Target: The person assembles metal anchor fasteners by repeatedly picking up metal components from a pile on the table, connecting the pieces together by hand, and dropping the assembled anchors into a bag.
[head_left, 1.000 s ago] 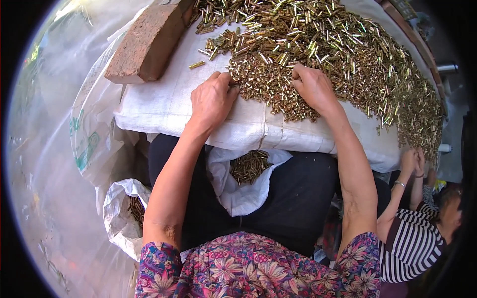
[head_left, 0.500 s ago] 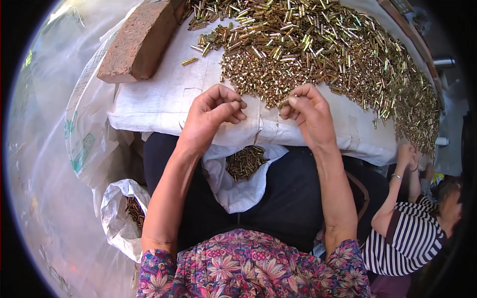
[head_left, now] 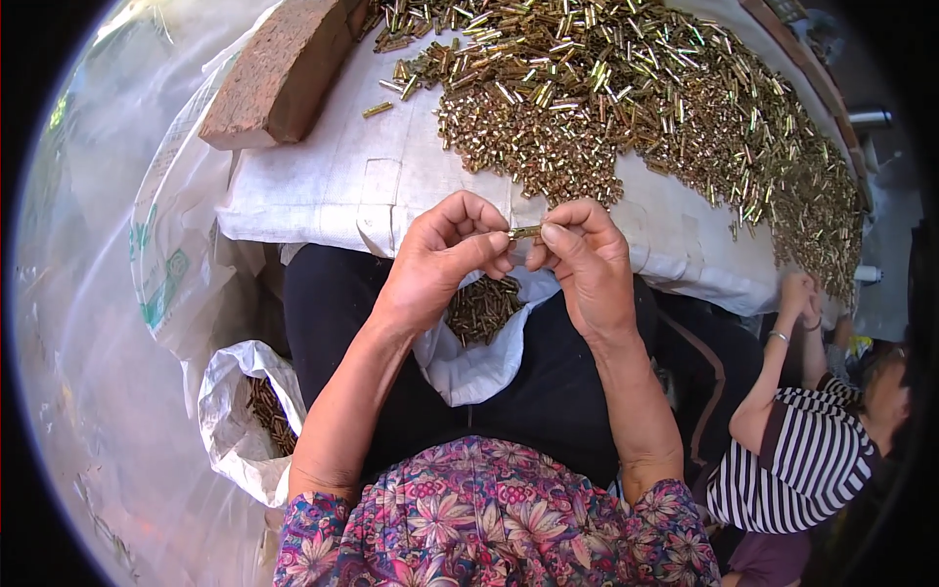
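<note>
Both hands have come together since the earlier frame: the left hand (head_left: 445,256) and the right hand (head_left: 591,262) stood apart then, and now nearly meet at the centre of the frame, at the near edge of the surface (head_left: 328,186). Between them is a small brass-coloured piece (head_left: 525,232), lying roughly level. Each hand is closed to a thumb-and-finger pinch on one end of it, the other fingers loosely curled. Fingertips cover the ends, so I cannot tell whether it is one part or two being joined.

As for progress, this piece seems to be mid-handling, neither laid down nor dropped. Much looks left to do: a heap of short shiny parts (head_left: 528,147) lies at the upper centre, and longer tubes (head_left: 577,64) spread beyond it toward the upper right. A few stray tubes (head_left: 377,110) lie near the brick (head_left: 279,73) at the upper left. Some work appears done, judging by the slender pieces (head_left: 482,311) gathered in the white bag (head_left: 474,380) on the lap, below the hands, and by more in the white sack (head_left: 230,416) at the lower left.
</note>
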### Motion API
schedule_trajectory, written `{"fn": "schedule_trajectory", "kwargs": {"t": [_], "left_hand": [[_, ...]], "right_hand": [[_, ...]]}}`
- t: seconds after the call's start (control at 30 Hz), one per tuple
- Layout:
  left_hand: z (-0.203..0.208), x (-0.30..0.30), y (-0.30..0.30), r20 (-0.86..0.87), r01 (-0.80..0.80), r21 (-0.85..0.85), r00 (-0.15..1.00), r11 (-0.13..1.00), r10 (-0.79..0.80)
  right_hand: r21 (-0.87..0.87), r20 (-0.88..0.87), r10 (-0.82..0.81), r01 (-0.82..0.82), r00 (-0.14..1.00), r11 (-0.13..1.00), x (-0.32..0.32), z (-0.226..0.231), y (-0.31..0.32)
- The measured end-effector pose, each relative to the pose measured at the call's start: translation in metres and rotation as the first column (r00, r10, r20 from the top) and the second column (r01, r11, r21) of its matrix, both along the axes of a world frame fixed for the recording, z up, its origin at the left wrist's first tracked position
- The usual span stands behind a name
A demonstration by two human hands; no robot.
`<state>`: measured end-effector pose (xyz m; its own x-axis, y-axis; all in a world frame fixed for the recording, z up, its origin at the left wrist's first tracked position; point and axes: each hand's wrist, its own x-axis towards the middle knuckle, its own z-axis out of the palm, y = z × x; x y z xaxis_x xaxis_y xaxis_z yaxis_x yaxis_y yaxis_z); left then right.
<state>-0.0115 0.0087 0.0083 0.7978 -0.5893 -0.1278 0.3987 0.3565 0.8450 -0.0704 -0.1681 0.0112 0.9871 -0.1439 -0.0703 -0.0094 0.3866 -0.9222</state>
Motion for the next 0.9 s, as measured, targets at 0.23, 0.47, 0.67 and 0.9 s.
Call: {"fn": "schedule_trajectory", "kwargs": {"t": [0.23, 0.47, 0.67, 0.9], "left_hand": [[-0.002, -0.005, 0.009, -0.03, 0.018, -0.044, 0.999, 0.999, -0.019], [0.004, -0.011, 0.019, 0.142, 0.009, 0.114, 0.99, 0.993, -0.025], [0.01, -0.02, 0.026, 0.368, -0.052, 0.288, 0.928, 0.956, -0.06], [0.005, -0.03, 0.027, 0.321, -0.095, 0.208, 0.947, 0.973, 0.024]], "right_hand": [[-0.002, 0.0, 0.047, -0.047, 0.999, 0.999, -0.01, 0.005, 0.006], [0.027, -0.013, 0.108, -0.107, 0.994, 0.994, -0.017, -0.005, 0.006], [0.225, -0.117, 0.194, -0.164, 0.974, 0.96, -0.021, -0.011, 0.008], [0.307, -0.105, 0.21, -0.17, 0.972, 0.937, -0.027, -0.019, 0.011]]}}
